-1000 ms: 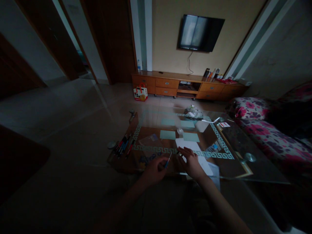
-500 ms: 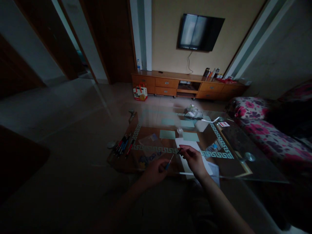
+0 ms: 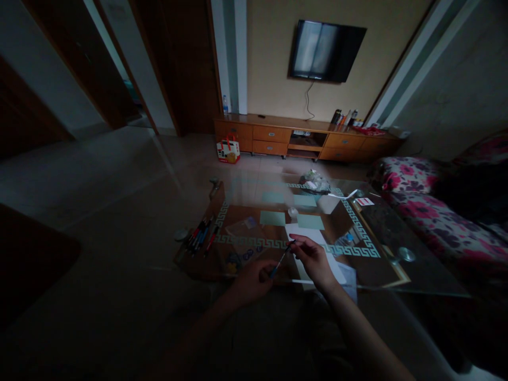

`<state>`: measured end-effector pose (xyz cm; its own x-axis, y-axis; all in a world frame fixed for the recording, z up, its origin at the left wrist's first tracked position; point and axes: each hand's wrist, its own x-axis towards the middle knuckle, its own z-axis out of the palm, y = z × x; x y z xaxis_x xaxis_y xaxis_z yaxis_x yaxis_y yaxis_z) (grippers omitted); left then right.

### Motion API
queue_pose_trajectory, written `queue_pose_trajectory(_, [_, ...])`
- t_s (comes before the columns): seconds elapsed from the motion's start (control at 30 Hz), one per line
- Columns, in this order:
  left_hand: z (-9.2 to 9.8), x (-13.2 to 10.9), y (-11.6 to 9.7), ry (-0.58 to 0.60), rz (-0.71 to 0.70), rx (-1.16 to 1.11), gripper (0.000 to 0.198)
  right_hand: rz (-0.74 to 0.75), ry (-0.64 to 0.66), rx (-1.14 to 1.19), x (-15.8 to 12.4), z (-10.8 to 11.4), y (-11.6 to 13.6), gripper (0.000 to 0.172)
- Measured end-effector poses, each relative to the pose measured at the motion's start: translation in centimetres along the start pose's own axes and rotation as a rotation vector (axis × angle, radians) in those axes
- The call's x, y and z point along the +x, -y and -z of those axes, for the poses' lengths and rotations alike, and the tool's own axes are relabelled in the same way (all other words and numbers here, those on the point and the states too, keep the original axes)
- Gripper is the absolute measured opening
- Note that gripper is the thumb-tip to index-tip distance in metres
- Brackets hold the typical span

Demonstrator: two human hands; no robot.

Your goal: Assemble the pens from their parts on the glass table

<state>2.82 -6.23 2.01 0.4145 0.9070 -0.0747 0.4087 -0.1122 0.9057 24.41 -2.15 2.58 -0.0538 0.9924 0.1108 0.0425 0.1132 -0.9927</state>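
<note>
Over the front edge of the glass table, my left hand is closed around the blue part of a pen. A thin, pale refill sticks out of it, slanting up to the right. My right hand pinches a small dark pen part at the refill's upper end; the two appear to meet, though dim light hides the exact fit. Beneath the right hand lies a white sheet of paper. Several pens, dark, blue and red, lie in a group at the table's left side.
A crumpled plastic bag rests at the table's far side, near a red-and-white card. A small white round object stands behind the paper. On the right is a floral sofa; a low wooden cabinet lines the far wall.
The gap between the refill's tip and the dark pen part has closed. My right hand has shifted slightly left and up; my left hand stays nearly in place.
</note>
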Motion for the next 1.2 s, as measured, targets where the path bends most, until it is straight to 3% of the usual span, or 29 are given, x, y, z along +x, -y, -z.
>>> queue_pose_trajectory(1.0, [-0.3,0.1,0.3,-0.002,-0.042,-0.041,0.045,-0.013,0.114,-0.060,-0.4,-0.5,-0.4,0.036])
queue_pose_trajectory(1.2, [-0.4,0.3,0.7,-0.070,-0.061,-0.048,0.042,-0.042,0.114,-0.075,-0.4,-0.8,-0.5,0.042])
